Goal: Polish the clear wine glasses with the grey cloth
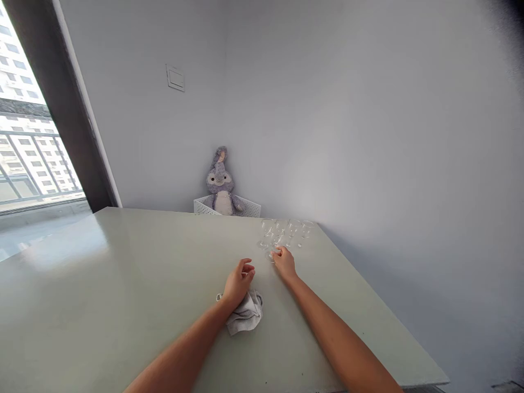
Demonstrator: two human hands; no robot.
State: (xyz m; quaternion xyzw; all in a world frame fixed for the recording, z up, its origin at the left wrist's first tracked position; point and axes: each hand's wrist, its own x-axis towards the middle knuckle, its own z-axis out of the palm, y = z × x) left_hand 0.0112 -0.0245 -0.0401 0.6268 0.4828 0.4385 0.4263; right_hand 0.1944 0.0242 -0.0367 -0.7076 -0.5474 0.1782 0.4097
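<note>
My right hand (284, 263) is closed in a pinch on a clear stemmed glass (269, 255), whose round foot shows beside my fingertips. Much of that glass is hard to separate from the others behind it. Just beyond stand several more clear stemmed glasses (293, 230), grouped close together near the far right corner of the table. My left hand (239, 281) holds nothing; its fingers are loosely curled with gaps between them. Under that wrist a crumpled grey cloth (248, 315) lies on the tabletop, partly covered by my forearm.
The pale green table (155, 284) reaches almost to the wall on the right. Behind its far edge a purple plush rabbit (221, 188) sits in a white perforated basket (250, 208). A light switch (176, 78) is on the wall, and a window with a railing (41, 158) is at left.
</note>
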